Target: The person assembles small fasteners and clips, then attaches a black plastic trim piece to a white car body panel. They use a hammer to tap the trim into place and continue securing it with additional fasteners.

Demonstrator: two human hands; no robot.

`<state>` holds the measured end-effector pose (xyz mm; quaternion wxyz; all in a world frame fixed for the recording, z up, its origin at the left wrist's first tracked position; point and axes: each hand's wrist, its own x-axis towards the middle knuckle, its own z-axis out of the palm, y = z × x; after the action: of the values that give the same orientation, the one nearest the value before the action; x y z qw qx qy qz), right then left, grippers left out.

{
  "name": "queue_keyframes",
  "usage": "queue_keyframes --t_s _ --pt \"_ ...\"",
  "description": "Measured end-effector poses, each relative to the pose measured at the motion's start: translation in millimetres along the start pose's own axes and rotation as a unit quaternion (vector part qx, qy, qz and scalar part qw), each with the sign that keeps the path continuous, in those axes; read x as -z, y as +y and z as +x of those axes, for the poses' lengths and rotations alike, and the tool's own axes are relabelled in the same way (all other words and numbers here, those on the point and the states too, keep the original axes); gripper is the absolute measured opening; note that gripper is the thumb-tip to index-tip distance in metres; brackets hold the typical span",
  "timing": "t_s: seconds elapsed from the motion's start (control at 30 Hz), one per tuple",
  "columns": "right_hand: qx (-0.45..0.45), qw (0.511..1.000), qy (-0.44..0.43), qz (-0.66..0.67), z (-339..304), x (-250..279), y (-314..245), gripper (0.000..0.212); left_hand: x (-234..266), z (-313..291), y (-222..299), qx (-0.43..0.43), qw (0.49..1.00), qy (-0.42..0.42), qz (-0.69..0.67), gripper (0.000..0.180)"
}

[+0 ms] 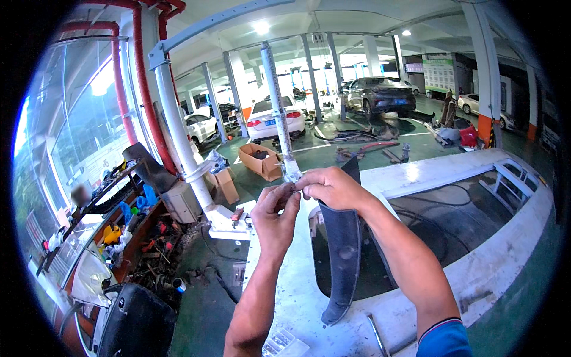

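My left hand (276, 215) and my right hand (333, 187) meet fingertip to fingertip above the white metal frame (285, 303). Both are closed in a pinch; whatever lies between the fingertips is too small or too hidden to name. A long, dark, felt-like curved panel (342, 262) stands upright behind and below my right hand, its upper end showing past the knuckles and its lower end on the frame. Whether my right hand touches it, I cannot tell. Near my left forearm lies a clear plastic compartment box (285, 344). A metal rod (376, 336) lies to its right.
Beyond the hands rises a worn metal post (275, 107). Cardboard boxes (260, 162) stand on the green floor. At left are a cluttered shelf (107, 196) and a black padded item (137, 324). Parked cars (380, 95) fill the background. The frame surrounds a large opening on the right.
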<state>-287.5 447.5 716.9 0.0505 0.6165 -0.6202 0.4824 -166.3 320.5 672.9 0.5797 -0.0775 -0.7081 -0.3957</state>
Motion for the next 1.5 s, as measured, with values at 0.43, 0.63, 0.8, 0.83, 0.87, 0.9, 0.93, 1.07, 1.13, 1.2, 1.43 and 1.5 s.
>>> queue_keyframes --t_s 0.43,0.63,0.8,0.83,0.87,0.9,0.93,1.07,1.13,1.2,1.43,1.5 --pt "0.045 0.996 -0.013 -0.077 -2.8 -10.5 -18.7 0.022 7.0 -3.1 1.3 -0.06 0.995 0.029 0.07 0.011" --pt "0.064 0.994 -0.023 -0.084 -4.7 -13.0 -28.7 0.025 19.9 -2.7 6.1 -0.097 0.99 0.008 0.099 0.01" --pt "0.068 0.994 0.022 -0.088 -15.0 -13.0 -29.5 0.027 19.1 -3.9 12.0 -0.107 0.991 -0.004 0.078 0.014" --pt "0.077 0.992 0.034 -0.09 -16.2 -14.1 -30.4 0.027 22.1 -5.5 13.3 -0.098 0.992 -0.01 0.076 0.015" --pt "0.045 0.997 0.036 -0.058 -17.0 -13.7 -33.5 0.028 25.0 -7.5 14.2 -0.089 0.993 -0.016 0.073 0.016" --pt "0.014 0.999 0.038 -0.026 -18.4 -12.5 -39.5 0.028 30.4 -9.3 10.4 -0.074 0.993 -0.049 0.077 0.019" --pt "-0.019 0.999 0.038 0.008 -19.7 -12.8 -42.6 0.029 33.0 -11.7 11.7 -0.056 0.994 -0.058 0.075 0.019" --pt "0.004 0.999 0.025 0.022 -24.1 -10.8 -41.5 0.028 37.4 -16.6 13.0 -0.011 0.995 -0.082 0.058 0.023" --pt "-0.002 0.999 0.024 0.027 -23.8 -10.7 -39.4 0.028 35.5 -16.1 16.9 -0.013 0.996 -0.078 0.051 0.023" --pt "0.002 0.999 0.029 0.024 -24.1 -10.4 -39.1 0.029 34.3 -17.0 21.4 -0.004 0.996 -0.071 0.049 0.021" --pt "0.115 0.992 0.045 0.003 -19.5 -14.7 -40.9 0.035 29.4 -17.5 32.7 0.265 0.9 -0.022 -0.345 0.028" --pt "0.146 0.988 0.054 0.013 -18.1 -16.7 -41.2 0.033 28.7 -16.9 33.1 0.295 0.851 -0.036 -0.432 0.03"
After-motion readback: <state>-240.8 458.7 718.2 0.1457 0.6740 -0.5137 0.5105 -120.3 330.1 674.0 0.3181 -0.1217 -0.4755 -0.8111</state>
